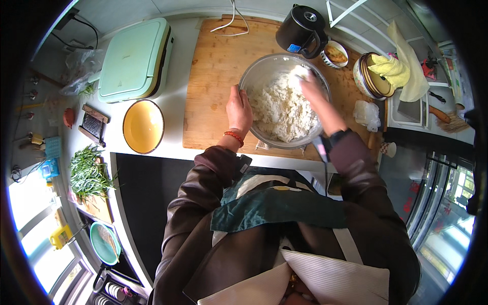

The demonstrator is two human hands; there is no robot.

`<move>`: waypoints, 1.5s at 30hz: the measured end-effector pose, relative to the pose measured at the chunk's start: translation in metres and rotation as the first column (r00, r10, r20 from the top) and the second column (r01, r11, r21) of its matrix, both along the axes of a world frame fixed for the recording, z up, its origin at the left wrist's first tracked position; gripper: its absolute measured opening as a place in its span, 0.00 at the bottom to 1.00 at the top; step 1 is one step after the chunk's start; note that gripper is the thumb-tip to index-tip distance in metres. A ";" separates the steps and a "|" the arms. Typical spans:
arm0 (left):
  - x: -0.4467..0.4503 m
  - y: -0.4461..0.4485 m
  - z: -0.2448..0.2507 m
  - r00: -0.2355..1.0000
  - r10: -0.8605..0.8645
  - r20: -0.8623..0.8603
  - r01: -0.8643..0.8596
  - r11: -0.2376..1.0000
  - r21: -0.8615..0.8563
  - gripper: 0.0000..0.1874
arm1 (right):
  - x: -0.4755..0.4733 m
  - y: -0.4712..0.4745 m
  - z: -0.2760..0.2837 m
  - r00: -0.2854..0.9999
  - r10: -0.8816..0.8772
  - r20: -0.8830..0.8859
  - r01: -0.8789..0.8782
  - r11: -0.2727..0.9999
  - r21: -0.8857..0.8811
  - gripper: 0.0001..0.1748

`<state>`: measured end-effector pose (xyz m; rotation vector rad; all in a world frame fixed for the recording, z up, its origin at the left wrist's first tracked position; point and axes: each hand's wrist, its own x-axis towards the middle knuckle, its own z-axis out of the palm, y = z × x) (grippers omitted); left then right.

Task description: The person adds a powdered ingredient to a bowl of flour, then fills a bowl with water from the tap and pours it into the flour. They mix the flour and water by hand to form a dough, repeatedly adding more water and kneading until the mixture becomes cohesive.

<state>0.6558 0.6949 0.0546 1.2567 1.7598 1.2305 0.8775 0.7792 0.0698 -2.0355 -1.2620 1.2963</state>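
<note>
A wide metal mixing bowl [263,63] stands on the wooden board, close to its front edge. Inside it lies shaggy, crumbly flour dough [284,108], with looser white flour toward the far side. My left hand [239,108] grips the bowl's left rim, fingers along the outside wall. Over the far right part of the bowl, my right hand [309,85] is blurred by motion and has white flour at its fingers. Whether those fingers hold anything cannot be made out. Part of a cloth [263,145] shows under the bowl's near edge.
Behind the bowl, a black electric kettle [299,30] and a small patterned bowl [334,54] stand on the wooden board [213,76]. A knotted plastic bag [366,114] lies right. Leftward are a yellow bowl [143,126], a green electric griddle [133,57], a grater [92,124] and leafy greens [89,171].
</note>
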 end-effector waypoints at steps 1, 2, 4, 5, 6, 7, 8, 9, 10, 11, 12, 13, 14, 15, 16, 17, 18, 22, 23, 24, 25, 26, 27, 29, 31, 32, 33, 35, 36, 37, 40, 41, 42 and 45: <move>-0.001 -0.001 -0.001 1.000 -0.010 -0.005 0.010 1.000 0.002 0.10 | -0.028 0.006 -0.007 0.980 0.140 0.139 -0.155 0.982 0.105 0.32; -0.001 -0.001 -0.002 1.000 -0.001 -0.017 0.001 1.000 -0.010 0.10 | -0.054 0.001 -0.014 0.930 0.255 0.266 -0.314 0.927 0.207 0.32; -0.001 0.000 -0.006 0.999 0.018 -0.045 -0.018 1.000 -0.004 0.11 | -0.095 -0.015 -0.023 0.623 0.554 0.551 -0.731 0.664 0.159 0.33; -0.001 0.000 -0.007 0.999 0.034 -0.026 -0.034 0.999 -0.022 0.11 | -0.098 -0.032 -0.023 0.537 0.628 0.563 -0.794 0.601 0.087 0.33; -0.001 0.000 -0.007 0.999 0.047 -0.007 -0.047 0.998 -0.035 0.11 | -0.094 -0.054 -0.020 0.426 0.721 0.547 -0.847 0.530 -0.038 0.33; 0.000 0.000 -0.008 0.998 0.056 0.015 -0.056 0.997 -0.048 0.11 | -0.086 -0.064 -0.015 0.370 0.746 0.554 -0.902 0.432 0.021 0.32; 0.001 0.001 -0.008 0.997 0.067 0.036 -0.065 0.997 -0.041 0.12 | -0.072 -0.070 -0.008 0.306 0.761 0.573 -0.930 0.368 0.008 0.32; 0.001 0.001 -0.007 0.998 0.058 0.015 -0.058 0.998 0.004 0.12 | -0.055 -0.082 0.001 0.214 0.791 0.573 -0.953 0.298 -0.055 0.32; 0.001 0.002 -0.005 0.998 0.054 0.013 -0.054 0.999 -0.008 0.12 | -0.039 -0.088 0.011 0.155 0.790 0.593 -0.976 0.217 -0.035 0.32; 0.001 0.001 -0.003 0.999 0.046 0.009 -0.046 0.999 -0.007 0.12 | -0.029 -0.090 0.017 0.225 0.772 0.595 -0.951 0.306 -0.038 0.31; 0.000 0.000 -0.002 0.999 0.041 0.007 -0.041 0.999 -0.021 0.11 | -0.018 -0.090 0.024 0.326 0.722 0.610 -0.924 0.380 0.044 0.30; 0.001 -0.001 0.000 0.999 0.041 0.008 -0.041 0.999 -0.026 0.11 | -0.008 -0.088 0.029 0.432 0.670 0.603 -0.888 0.434 0.154 0.30; 0.002 -0.002 0.001 0.999 0.043 0.011 -0.043 0.998 -0.045 0.11 | -0.001 -0.081 0.032 0.485 0.569 0.664 -0.834 0.530 0.154 0.32; 0.001 -0.002 0.002 0.999 0.048 0.012 -0.047 0.997 -0.064 0.11 | 0.003 -0.070 0.033 0.573 0.481 0.664 -0.745 0.643 0.177 0.35; 0.000 -0.002 0.002 0.999 0.038 0.000 -0.038 0.998 -0.055 0.11 | 0.006 -0.057 0.033 0.643 0.394 0.657 -0.630 0.759 0.162 0.38; 0.000 -0.003 0.001 1.000 0.027 -0.013 -0.028 0.998 -0.048 0.11 | 0.005 -0.037 0.032 0.695 0.322 0.643 -0.550 0.814 0.187 0.40; -0.001 -0.003 0.000 0.999 0.017 -0.030 -0.018 0.999 -0.031 0.11 | 0.003 -0.020 0.029 0.742 0.251 0.621 -0.415 0.900 0.131 0.42; -0.001 -0.003 -0.006 0.999 0.026 -0.023 -0.026 1.000 -0.005 0.11 | -0.041 0.009 0.008 0.737 0.365 0.568 -0.599 0.743 0.299 0.41; -0.001 -0.003 -0.007 0.999 0.033 -0.019 -0.033 0.999 0.013 0.11 | -0.055 0.006 0.004 0.719 0.436 0.541 -0.672 0.635 0.381 0.38; 0.000 -0.002 -0.007 0.999 0.041 -0.015 -0.040 0.999 0.026 0.11 | -0.069 0.002 0.000 0.681 0.512 0.523 -0.728 0.547 0.412 0.35; 0.000 -0.003 -0.007 0.999 0.045 -0.012 -0.045 0.998 0.037 0.11 | -0.076 -0.006 -0.001 0.576 0.607 0.548 -0.817 0.427 0.387 0.32; -0.001 -0.003 -0.007 0.999 0.040 0.026 -0.041 0.999 0.029 0.11 | -0.080 -0.011 -0.002 0.471 0.665 0.580 -0.874 0.265 0.407 0.29; 0.000 -0.004 -0.006 0.997 0.034 0.067 -0.035 0.999 0.026 0.11 | -0.083 -0.014 -0.001 0.325 0.647 0.690 -0.938 0.130 0.321 0.27; 0.001 -0.003 -0.006 0.989 0.017 0.148 -0.028 0.997 0.069 0.10 | -0.075 -0.013 0.003 0.274 0.739 0.616 -0.958 0.150 0.247 0.25; 0.001 -0.003 -0.007 0.995 0.040 0.093 -0.045 0.997 0.055 0.11 | -0.058 -0.002 0.010 0.248 0.680 0.690 -0.968 0.202 0.149 0.25; 0.002 -0.003 -0.008 0.997 0.047 0.066 -0.050 0.997 0.051 0.11 | -0.048 0.005 0.014 0.346 0.658 0.669 -0.934 0.306 0.182 0.25; 0.002 -0.003 -0.009 0.997 0.061 0.055 -0.061 0.998 0.007 0.12 | -0.036 0.011 0.019 0.482 0.675 0.558 -0.834 0.549 0.057 0.27; 0.006 -0.002 -0.011 0.988 0.103 0.115 -0.102 0.995 -0.018 0.12 | -0.014 -0.001 0.029 0.493 0.577 0.651 -0.744 0.668 -0.028 0.30; 0.009 -0.001 -0.011 0.982 0.126 0.141 -0.125 0.992 -0.017 0.12 | -0.007 -0.012 0.033 0.464 0.580 0.669 -0.681 0.717 -0.150 0.32; 0.010 0.000 -0.011 0.974 0.143 0.178 -0.143 0.990 -0.015 0.12 | -0.004 -0.024 0.037 0.415 0.631 0.656 -0.703 0.680 -0.209 0.34; 0.017 0.000 -0.009 0.953 0.175 0.249 -0.184 0.983 0.015 0.13 | -0.004 -0.076 0.043 0.319 0.779 0.539 -0.770 0.545 -0.333 0.41; 0.017 0.000 -0.007 0.954 0.172 0.247 -0.184 0.983 0.024 0.13 | -0.016 -0.087 0.038 0.316 0.802 0.507 -0.826 0.495 -0.270 0.46; 0.017 0.000 -0.006 0.954 0.172 0.244 -0.185 0.982 0.033 0.13 | -0.028 -0.096 0.031 0.349 0.789 0.506 -0.877 0.465 -0.120 0.45; 0.012 -0.004 -0.004 0.981 0.143 0.129 -0.139 0.989 -0.040 0.14 | -0.061 -0.080 0.002 0.350 0.802 0.484 -0.916 0.401 -0.002 0.39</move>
